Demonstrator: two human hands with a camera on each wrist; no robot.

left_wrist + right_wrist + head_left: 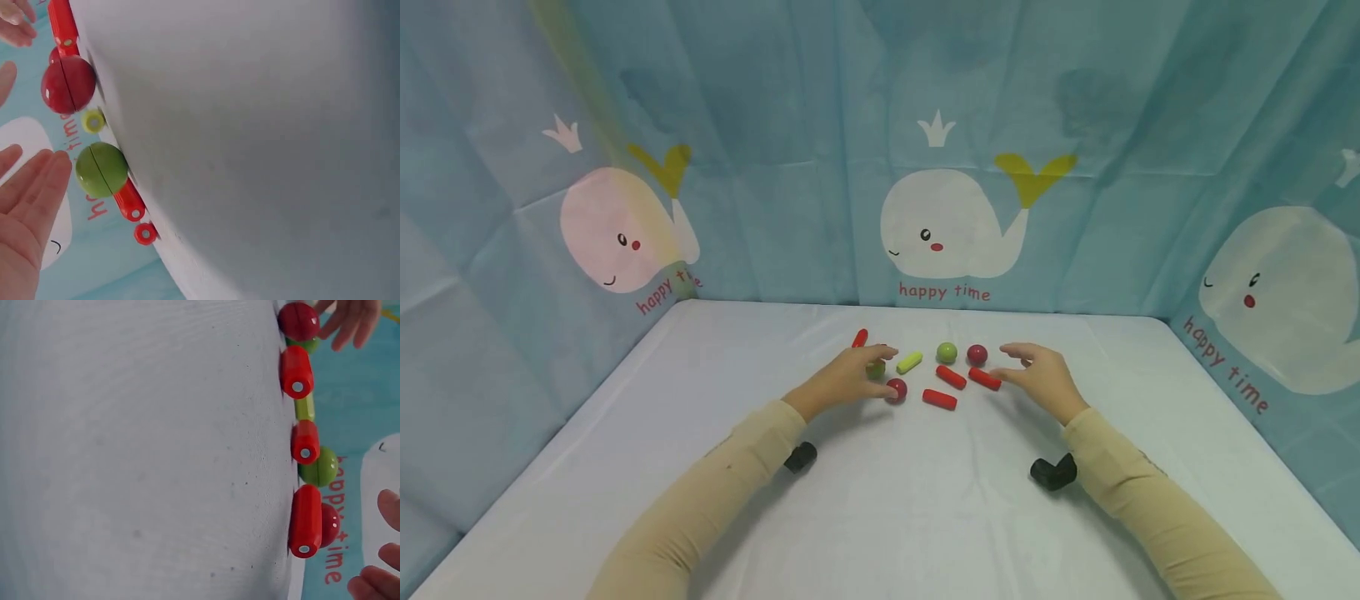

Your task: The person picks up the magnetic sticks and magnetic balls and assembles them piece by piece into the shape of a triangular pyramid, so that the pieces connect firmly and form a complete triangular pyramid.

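Observation:
My left hand [842, 379] is over the left of the group, fingers spread and holding nothing. Its thumb tip overlaps a glossy red ball [896, 390] in the head view, and its fingers partly cover a green ball [876, 369]. In the left wrist view that green ball [102, 170] shows a seam, beside the fingertips. My right hand [1041, 379], fingers apart and without anything in them, is just right of another red ball [977, 355]. Its thumb reaches the end of a red stick [985, 378] in the head view. In the right wrist view, red sticks [306, 522] have pale round spots at their ends.
Between the hands lie a yellow-green stick [909, 362], a second green ball [947, 352] and two more red sticks [940, 399]. Another red stick [860, 338] lies behind the left hand. A blue whale-print curtain [820, 225] borders the white table [910, 517].

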